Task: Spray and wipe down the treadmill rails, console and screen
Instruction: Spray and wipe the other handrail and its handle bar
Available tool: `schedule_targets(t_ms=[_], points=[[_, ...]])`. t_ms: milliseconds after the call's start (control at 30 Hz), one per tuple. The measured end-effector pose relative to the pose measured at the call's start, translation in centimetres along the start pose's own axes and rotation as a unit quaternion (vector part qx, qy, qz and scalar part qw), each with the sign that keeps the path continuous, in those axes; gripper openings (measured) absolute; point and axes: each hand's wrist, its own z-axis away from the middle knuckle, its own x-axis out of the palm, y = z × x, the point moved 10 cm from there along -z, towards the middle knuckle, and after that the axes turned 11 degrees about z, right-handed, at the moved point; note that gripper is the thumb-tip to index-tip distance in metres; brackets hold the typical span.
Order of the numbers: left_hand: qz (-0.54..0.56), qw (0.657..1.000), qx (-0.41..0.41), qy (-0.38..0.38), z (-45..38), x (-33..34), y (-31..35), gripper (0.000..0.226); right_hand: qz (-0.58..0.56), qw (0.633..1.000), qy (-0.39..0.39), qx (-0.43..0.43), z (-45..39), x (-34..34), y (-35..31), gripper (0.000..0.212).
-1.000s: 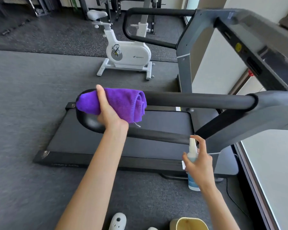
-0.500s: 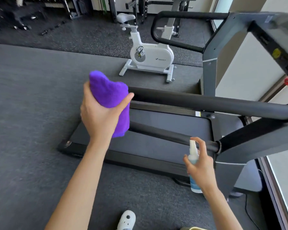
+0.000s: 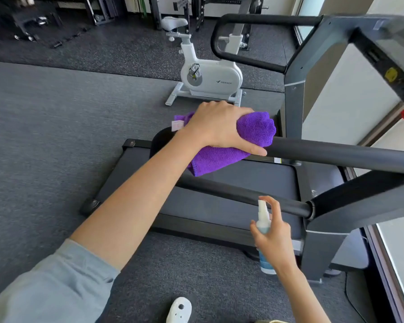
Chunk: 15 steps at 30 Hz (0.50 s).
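At the centre of the frame the left hand (image 3: 216, 127) lies on top of a purple cloth (image 3: 254, 131), its fingers curled over the far side of the bundle and out of sight there, while the thumb stretches flat along the near edge, pressing the cloth onto the upper rail (image 3: 336, 155) of the treadmill. The cloth is wrapped around the rail's rounded end, with a loose fold hanging below the hand and a small pale label sticking out at its left side. The upper rail runs from the cloth toward the right edge of the frame, where it meets the grey upright. Below it a lower rail (image 3: 254, 197) slopes from centre to right, ending in a collar at the grey frame. In the lower right the right hand (image 3: 274, 241) grips a small spray bottle (image 3: 264, 223), fingers wrapped round its body and the forefinger arched over the white nozzle; the bottle stands upright, just in front of the lower rail, and I cannot tell whether it touches it. The treadmill belt (image 3: 231, 183) lies dark beneath both rails in the middle of the frame. The console (image 3: 392, 50) fills the upper right corner, seen edge-on with a yellow sticker on its side. A white exercise bike (image 3: 210, 78) stands at upper centre on the grey floor, with a second black handrail loop (image 3: 243, 38) just to its right. A grey sleeve (image 3: 56, 287) covers the left upper arm at lower left, and a white shoe (image 3: 180, 310) shows at the bottom edge.
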Motion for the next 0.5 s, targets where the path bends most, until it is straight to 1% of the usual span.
schedule_targets(t_ms=[33, 133, 267, 333, 400, 467, 500], points=[[0.010, 1.000, 0.006, 0.012, 0.1, 0.0, -0.1, 0.091, -0.005, 1.000, 0.000, 0.000, -0.2, 0.1, -0.1, 0.059], [0.029, 0.996, 0.028, 0.080, 2.0, -1.0, -1.4, 0.098, -0.007, 1.000, 0.002, 0.000, -0.9, -0.1, -0.3, 0.057], [0.036, 0.987, 0.043, 0.151, 3.7, -1.9, -2.3, 0.097, -0.007, 1.000, 0.005, -0.006, -1.6, -0.7, -0.6, 0.057], [0.030, 0.977, 0.047, 0.206, 5.0, -2.5, -3.3, 0.096, -0.011, 1.000, 0.011, -0.007, -1.8, -1.1, -0.5, 0.058], [0.051, 0.962, 0.022, 0.269, 6.7, -3.2, -6.0, 0.098, -0.009, 1.000, 0.015, -0.011, -1.8, -1.5, -0.4, 0.059], [0.144, 0.938, -0.041, 0.312, 8.8, -3.3, -10.6, 0.102, -0.009, 1.000, 0.014, -0.009, -1.7, -1.5, 0.0, 0.059], [0.202, 0.921, -0.071, 0.327, 10.0, -2.7, -13.0, 0.103, -0.011, 1.000, 0.013, -0.007, -1.6, -1.5, 0.1, 0.059]])
